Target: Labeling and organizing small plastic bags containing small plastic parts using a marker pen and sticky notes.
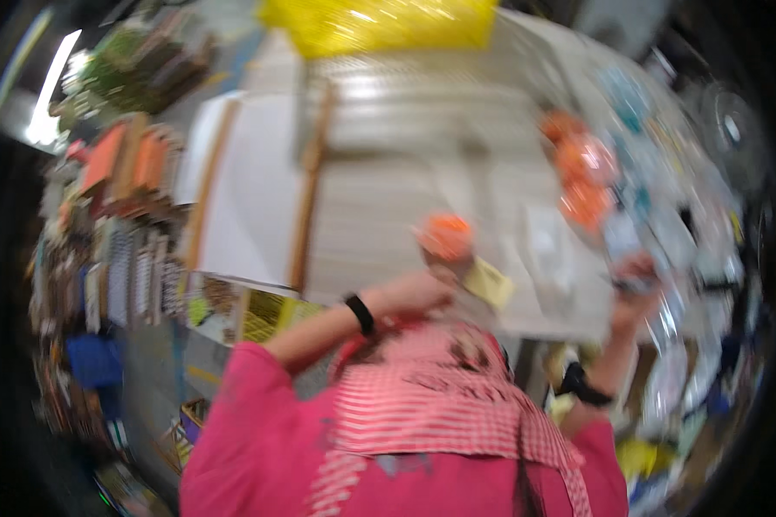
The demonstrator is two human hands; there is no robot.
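Left hand point(422, 293) is closing its grip on a small orange-topped item point(445, 237) with a yellow tag point(490, 283) just beside it, raised over the pale surface point(379, 224). Right hand point(636, 289) is reaching among clear packets at the surface's right edge; its grip state cannot be told through blur. Orange packets point(585, 172) are lying beyond. A yellow bin point(379, 24) is sitting at the far end. Cluttered shelves point(121, 215) are lining the left. Heavy motion blur is hiding details.
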